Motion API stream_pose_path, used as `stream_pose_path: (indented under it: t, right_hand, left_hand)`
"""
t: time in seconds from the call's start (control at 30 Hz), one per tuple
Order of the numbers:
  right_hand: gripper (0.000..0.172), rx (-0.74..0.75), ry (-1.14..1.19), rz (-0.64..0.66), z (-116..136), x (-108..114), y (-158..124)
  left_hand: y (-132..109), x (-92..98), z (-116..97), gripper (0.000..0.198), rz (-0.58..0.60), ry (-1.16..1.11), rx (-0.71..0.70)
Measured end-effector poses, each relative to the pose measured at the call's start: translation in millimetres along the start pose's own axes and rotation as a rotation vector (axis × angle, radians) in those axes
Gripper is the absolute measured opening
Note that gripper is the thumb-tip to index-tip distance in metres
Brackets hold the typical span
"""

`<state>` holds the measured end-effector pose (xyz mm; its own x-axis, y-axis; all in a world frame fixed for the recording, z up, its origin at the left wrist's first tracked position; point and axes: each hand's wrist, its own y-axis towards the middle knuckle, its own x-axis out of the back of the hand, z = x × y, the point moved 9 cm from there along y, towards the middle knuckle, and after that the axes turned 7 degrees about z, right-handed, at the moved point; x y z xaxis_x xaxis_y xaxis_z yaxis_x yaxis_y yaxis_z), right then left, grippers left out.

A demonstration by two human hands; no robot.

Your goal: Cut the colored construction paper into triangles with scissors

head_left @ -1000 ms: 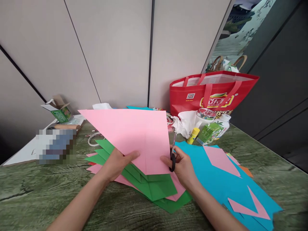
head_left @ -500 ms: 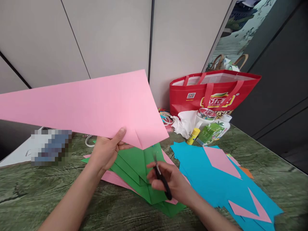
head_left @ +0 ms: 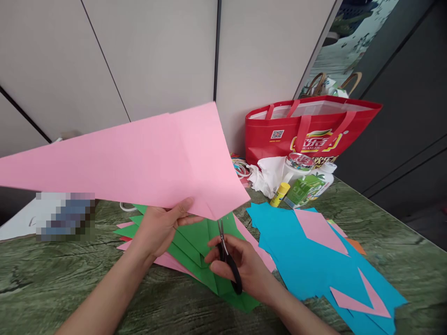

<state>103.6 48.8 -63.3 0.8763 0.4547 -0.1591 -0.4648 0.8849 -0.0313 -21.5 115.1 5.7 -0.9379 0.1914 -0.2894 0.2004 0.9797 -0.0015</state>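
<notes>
My left hand [head_left: 162, 228] pinches the lower edge of a large pink sheet of paper [head_left: 139, 163], thumb on the front face and fingers behind. The sheet is raised above the table, narrowing toward the left, with a crease near its lower right corner. In my right hand [head_left: 240, 267] is a pair of scissors [head_left: 228, 263] with black handles, its slim blades pointing up just under that corner. Whether the blades touch the paper I cannot tell. Beneath both hands lies a pile of folded green paper [head_left: 195, 237] with pink sheets [head_left: 256, 246] under it.
Blue paper [head_left: 296, 251] lies to the right, bearing pink offcuts [head_left: 321, 232]. Behind it stand a yellow glue stick [head_left: 280, 194], a white bottle [head_left: 323, 179], a lidded jar [head_left: 296, 168], crumpled tissue [head_left: 268, 177] and a red bag [head_left: 272, 149]. A blurred-out object [head_left: 66, 216] lies at left.
The scissors have moved slightly left, and their blades now point up at the pink sheet's corner. The sheet has tilted, its left end lower and its right corner shifted a little right.
</notes>
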Motion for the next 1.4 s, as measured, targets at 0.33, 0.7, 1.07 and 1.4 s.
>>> stream_pose_path:
  t: [0.33,0.7,1.07,1.4]
  right_hand:
    - [0.044,0.744,-0.893,-0.273,68.0,-11.7,-40.6]
    - [0.052,0.594,-0.869,-0.251,45.9,-4.3,-29.8]
    - [0.035,0.296,-0.493,-0.210,27.6,4.0,-13.4]
    - [0.037,0.004,0.008,0.015,-0.7,-8.8,-4.6]
  left_hand:
    - [-0.2,-1.9,22.3,0.030,-0.033,-0.071,0.081]
    - [-4.9,-12.8,27.9,0.038,0.029,0.003,0.092]
    - [-5.7,9.9,-12.4,0.029,-0.143,0.060,-0.072]
    - [-13.4,-0.5,-14.0,0.037,-0.080,0.107,-0.038]
